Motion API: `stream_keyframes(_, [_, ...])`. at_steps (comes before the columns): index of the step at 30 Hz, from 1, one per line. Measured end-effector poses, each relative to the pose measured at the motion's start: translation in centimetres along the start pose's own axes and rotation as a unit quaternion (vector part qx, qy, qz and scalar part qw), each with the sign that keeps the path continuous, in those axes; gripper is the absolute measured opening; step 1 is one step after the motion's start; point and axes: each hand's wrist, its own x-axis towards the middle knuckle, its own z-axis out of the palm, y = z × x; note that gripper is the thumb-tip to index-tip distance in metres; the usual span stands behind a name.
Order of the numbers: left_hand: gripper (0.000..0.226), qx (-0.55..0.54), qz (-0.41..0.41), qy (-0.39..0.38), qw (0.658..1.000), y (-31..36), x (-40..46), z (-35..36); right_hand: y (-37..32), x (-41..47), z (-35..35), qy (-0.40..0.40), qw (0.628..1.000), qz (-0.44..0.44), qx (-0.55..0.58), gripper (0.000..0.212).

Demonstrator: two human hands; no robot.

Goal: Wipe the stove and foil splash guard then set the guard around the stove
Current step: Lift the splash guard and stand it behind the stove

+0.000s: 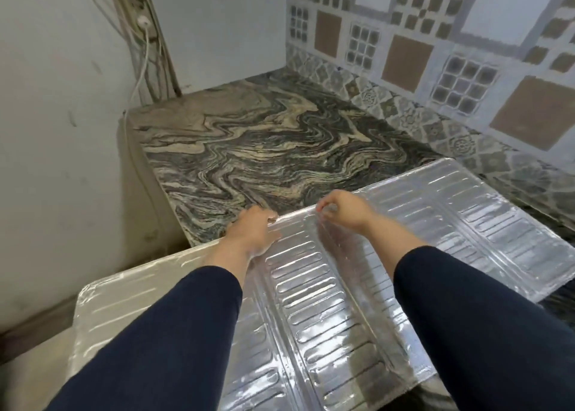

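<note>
Presently the guard (389, 224) lies flat across the counter (249, 149), panels spread, its near-left part hanging past the counter edge. Both hands pinch its far edge: left hand (253, 228) and right hand (345, 210), fingers closed on the foil beside a fold, probably to lift or bend it there. No stove or cloth in view.

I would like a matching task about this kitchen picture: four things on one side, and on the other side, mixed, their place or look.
1. foil splash guard
2. countertop
3. left hand
4. white cable

a. hangs along the left wall
b. wavy dark and beige stone
c. silver, ribbed, lying flat
d. grips the guard's far edge

Pairs: 1-c, 2-b, 3-d, 4-a
</note>
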Motion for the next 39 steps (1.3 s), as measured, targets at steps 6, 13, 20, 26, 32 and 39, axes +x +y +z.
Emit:
stream_keyframes(6, [0.043, -0.001, -0.020, 0.039, 0.999, -0.7, 0.7, 1.4, 0.7, 4.5, 1.0, -0.023, 0.996, -0.020, -0.078, 0.017])
stream_keyframes(13, [0.046, -0.015, -0.024, 0.034, 0.999, -0.1, 0.9, 0.8, 0.7, 5.4, 1.1, -0.074, 0.996, -0.019, -0.052, 0.009])
stream_keyframes(20, [0.049, -0.018, -0.028, 0.049, 0.998, -0.3, 0.9, 1.4, 1.5, 4.8, 0.8, -0.051, 0.996, 0.000, -0.078, 0.011])
stream_keyframes(26, [0.047, -0.024, -0.043, 0.029, 0.998, -0.3, 2.1, 1.2, 1.5, 5.0, 1.0, -0.084, 0.995, 0.001, -0.060, 0.005])
stream_keyframes(32, [0.009, -0.069, -0.002, 0.061, 0.996, -0.3, 2.3, -0.6, 0.3, 4.5, -1.4, -0.078, 0.996, -0.020, 0.039, 0.008])
stream_keyframes(39, [0.013, -0.127, 0.092, 0.147, 0.977, 1.5, 1.6, -9.3, -3.7, 2.6, -9.7, 0.029, 0.997, -0.068, 0.012, 0.011])
